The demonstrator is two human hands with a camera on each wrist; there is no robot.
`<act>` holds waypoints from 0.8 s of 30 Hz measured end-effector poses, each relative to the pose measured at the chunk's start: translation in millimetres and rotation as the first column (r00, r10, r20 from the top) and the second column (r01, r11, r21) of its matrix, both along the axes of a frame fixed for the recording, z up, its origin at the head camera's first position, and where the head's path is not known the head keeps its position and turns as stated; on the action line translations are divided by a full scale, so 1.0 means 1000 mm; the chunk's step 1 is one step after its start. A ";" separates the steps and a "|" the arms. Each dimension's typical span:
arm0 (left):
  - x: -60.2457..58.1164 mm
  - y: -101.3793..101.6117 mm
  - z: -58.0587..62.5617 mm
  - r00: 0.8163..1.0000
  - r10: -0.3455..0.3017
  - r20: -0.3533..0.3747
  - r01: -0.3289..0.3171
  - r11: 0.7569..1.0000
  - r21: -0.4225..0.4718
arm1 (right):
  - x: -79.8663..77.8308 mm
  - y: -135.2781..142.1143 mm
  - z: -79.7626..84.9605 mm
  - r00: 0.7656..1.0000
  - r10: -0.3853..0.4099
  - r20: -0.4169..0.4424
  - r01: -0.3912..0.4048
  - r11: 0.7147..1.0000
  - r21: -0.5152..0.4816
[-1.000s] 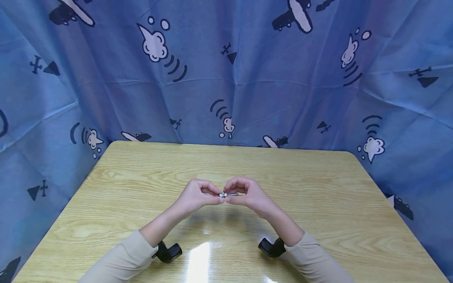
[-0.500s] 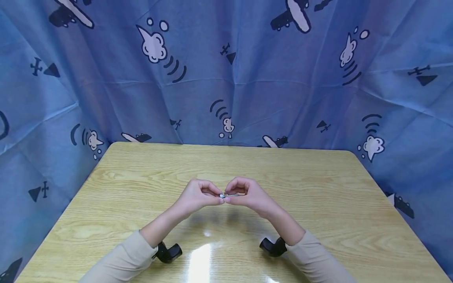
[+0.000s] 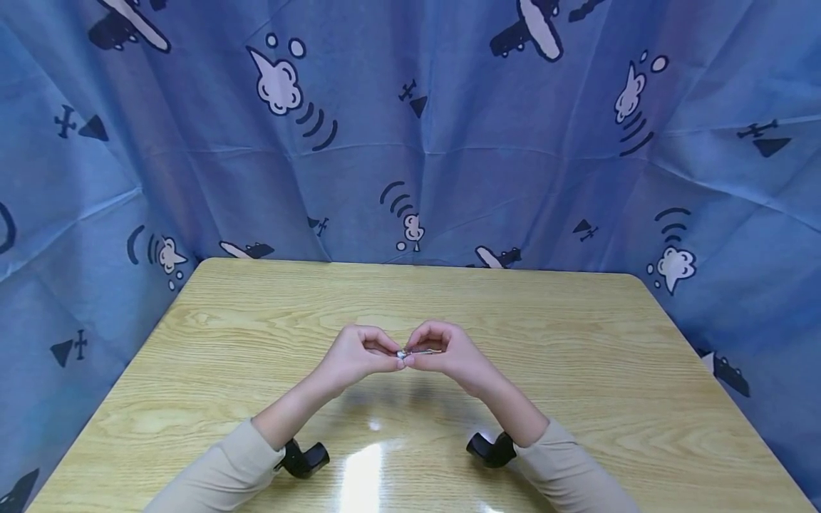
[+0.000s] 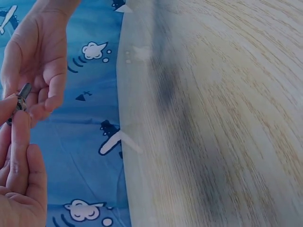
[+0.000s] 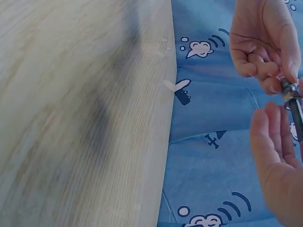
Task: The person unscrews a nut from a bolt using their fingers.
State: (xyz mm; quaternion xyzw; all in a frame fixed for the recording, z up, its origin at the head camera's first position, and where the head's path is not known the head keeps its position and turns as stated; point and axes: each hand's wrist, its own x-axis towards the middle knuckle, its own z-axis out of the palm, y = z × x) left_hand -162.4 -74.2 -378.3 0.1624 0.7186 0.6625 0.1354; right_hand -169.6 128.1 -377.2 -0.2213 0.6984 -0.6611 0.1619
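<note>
A small silvery bolt [image 3: 420, 352] is held level above the table, its threaded shank pointing right into the curve of the right hand. Thumb and fingertips of my left hand [image 3: 353, 358] pinch its head end. My right hand [image 3: 458, 360] has thumb and forefinger tips on the nut [image 5: 292, 95], close beside the left fingertips. In the right wrist view the dark threaded shank [image 5: 297, 118] runs down from the nut. From the left wrist view, fingertips cover part of the bolt [image 4: 21, 97].
Both hands are over the middle of a wood-grain table [image 3: 545, 328]. A blue patterned curtain [image 3: 359, 128] hangs behind and at the sides. Black wrist cameras [image 3: 304, 458] sit at both sleeve cuffs. Light glares on the table's near part.
The right thumb and fingertips have shifted slightly at the nut, and the shank's angle has changed a little. The left hand stays nearly still, pinching the bolt's head end.
</note>
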 end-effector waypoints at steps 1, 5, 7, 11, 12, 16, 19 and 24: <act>0.000 0.000 0.000 1.000 0.001 0.004 -0.001 1.000 0.001 | 0.000 0.000 0.000 1.000 0.003 -0.007 -0.003 1.000 0.002; 0.000 0.000 -0.001 1.000 0.012 0.009 -0.012 1.000 -0.015 | 0.000 -0.001 0.000 0.999 0.010 0.036 -0.010 1.000 0.017; 0.000 0.000 -0.001 1.000 0.014 0.005 -0.014 1.000 -0.017 | 0.000 -0.001 0.001 0.997 0.006 0.080 -0.008 1.000 0.021; 0.000 0.000 0.000 1.000 0.016 0.005 -0.016 1.000 -0.016 | 0.000 -0.001 0.001 0.994 -0.001 0.109 -0.001 1.000 0.021; -0.001 0.000 0.000 1.000 0.014 0.006 -0.014 1.000 -0.012 | 0.000 -0.001 0.001 0.995 -0.002 0.102 0.000 1.000 0.018; -0.001 0.000 0.000 1.000 0.009 0.005 -0.009 1.000 -0.003 | 0.000 0.000 0.001 0.999 -0.002 0.053 0.002 1.000 0.015; -0.001 0.000 0.000 1.000 0.000 -0.001 0.000 1.000 0.007 | 0.000 0.001 0.002 1.000 -0.003 0.023 0.002 1.000 0.028; 0.000 0.001 0.000 1.000 -0.003 -0.007 0.003 1.000 0.011 | -0.001 0.001 0.003 0.998 0.013 0.056 -0.016 0.999 0.046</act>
